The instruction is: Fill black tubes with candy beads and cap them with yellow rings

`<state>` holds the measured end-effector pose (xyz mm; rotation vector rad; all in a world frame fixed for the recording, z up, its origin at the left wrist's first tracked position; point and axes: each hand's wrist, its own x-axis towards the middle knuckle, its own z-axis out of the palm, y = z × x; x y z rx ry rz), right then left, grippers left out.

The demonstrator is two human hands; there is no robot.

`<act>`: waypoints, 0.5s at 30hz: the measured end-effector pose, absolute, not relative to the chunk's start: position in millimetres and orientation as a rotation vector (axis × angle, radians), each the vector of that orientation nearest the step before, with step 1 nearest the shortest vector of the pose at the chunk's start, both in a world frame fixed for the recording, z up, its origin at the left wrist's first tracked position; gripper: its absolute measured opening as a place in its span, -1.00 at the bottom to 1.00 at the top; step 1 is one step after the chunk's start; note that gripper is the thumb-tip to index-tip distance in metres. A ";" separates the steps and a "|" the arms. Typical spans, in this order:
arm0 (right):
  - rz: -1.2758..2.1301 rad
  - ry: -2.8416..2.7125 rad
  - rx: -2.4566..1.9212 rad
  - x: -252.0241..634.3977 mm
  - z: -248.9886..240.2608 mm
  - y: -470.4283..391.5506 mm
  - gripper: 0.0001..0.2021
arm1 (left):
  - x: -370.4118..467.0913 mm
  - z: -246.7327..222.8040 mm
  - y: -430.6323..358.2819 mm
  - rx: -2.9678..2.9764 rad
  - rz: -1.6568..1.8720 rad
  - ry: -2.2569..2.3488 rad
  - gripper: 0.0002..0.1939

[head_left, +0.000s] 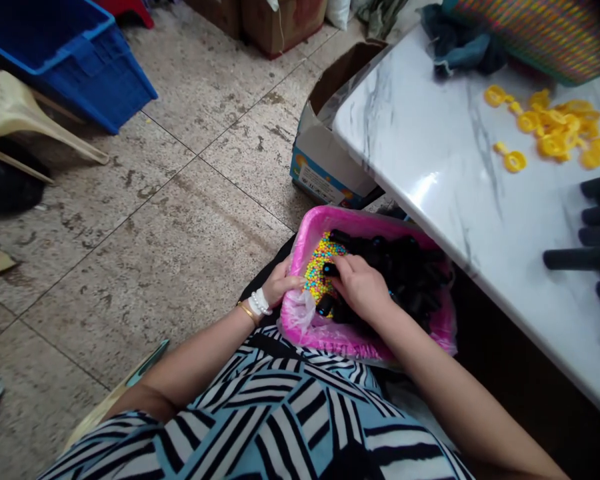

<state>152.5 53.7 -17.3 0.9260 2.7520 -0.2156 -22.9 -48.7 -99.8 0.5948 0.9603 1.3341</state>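
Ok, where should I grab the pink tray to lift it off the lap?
Probably by the near left rim of the pink tray, coming from the left, where the left hand already rests; the marble table overhangs its right side.

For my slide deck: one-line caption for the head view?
Both hands, left hand and right hand, in pink tray of candies and black tubes.

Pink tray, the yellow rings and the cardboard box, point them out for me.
pink tray [330,215]: head view, on its far rim.
yellow rings [555,130]: head view, middle of the pile on the marble table.
cardboard box [320,175]: head view, on its printed side wall.
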 end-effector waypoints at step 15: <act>-1.284 2.853 1.159 173.2 -8.7 50.3 -0.75 | -21.9 -96.3 -48.4 0.518 1.324 0.951 -0.36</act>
